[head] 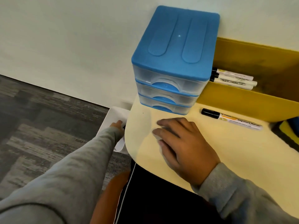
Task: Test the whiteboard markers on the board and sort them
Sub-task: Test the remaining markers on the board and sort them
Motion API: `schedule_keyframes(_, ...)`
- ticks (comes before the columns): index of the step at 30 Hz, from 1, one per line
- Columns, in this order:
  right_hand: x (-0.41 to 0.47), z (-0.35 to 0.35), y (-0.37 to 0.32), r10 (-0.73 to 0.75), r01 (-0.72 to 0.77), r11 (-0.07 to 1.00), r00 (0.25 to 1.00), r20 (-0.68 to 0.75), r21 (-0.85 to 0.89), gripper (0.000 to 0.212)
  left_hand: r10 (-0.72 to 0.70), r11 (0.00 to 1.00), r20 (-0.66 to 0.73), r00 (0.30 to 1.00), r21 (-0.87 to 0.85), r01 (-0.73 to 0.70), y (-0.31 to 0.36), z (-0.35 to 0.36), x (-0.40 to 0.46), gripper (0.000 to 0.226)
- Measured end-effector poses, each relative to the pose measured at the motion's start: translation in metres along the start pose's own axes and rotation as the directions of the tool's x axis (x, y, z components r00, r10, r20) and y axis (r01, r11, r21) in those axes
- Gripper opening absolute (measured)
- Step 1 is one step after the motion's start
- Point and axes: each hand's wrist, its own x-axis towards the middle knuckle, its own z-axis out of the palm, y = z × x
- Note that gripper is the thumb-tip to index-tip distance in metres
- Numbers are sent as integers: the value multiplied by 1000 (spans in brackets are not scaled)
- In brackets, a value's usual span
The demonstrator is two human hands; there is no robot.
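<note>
The right hand (181, 143) lies palm down on the pale desk (226, 151), fingers straight and loosely spread, holding nothing, just in front of the blue-topped drawer unit (171, 62); the left hand (116, 126), in a grey sleeve, reaches off the desk's edge to the left of the drawer unit, its fingers at a white tray-like container (115, 117) below desk level, with a small dark object at the fingertips, though whether the hand grips it cannot be told; one whiteboard marker (231, 119), black cap toward the drawer unit, lies flat on the desk to the right of the unit's bottom drawer and apart from the right hand; three more markers (233, 78) lie side by side inside a yellow bin (234, 101) that stands just right of the drawer unit against the white wall; a yellow and blue eraser (289, 128) sits at the far right edge, well away from the drawer unit; all three clear drawers are closed.
</note>
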Motion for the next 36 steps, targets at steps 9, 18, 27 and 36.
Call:
schedule_keyframes(9,0,7,5,-37,39,999,997,-71,31,25,127,991,-76,989,-39,-130,8,-55,-23,23)
schedule_keyframes(18,-2,0,15,-51,73,984,990,-135,162,17,76,721,-609,790,-513,-466,58,-185,-96,27)
schedule_keyframes(27,-14,-105,43,52,-35,994,985,-167,101,13,435,339,-854,286,-139,-930,164,-236,-240,23)
schedule_keyframes(36,15,-192,99,303,-307,951,950,-72,-44,12,843,257,-511,167,110,-960,252,-198,-267,16)
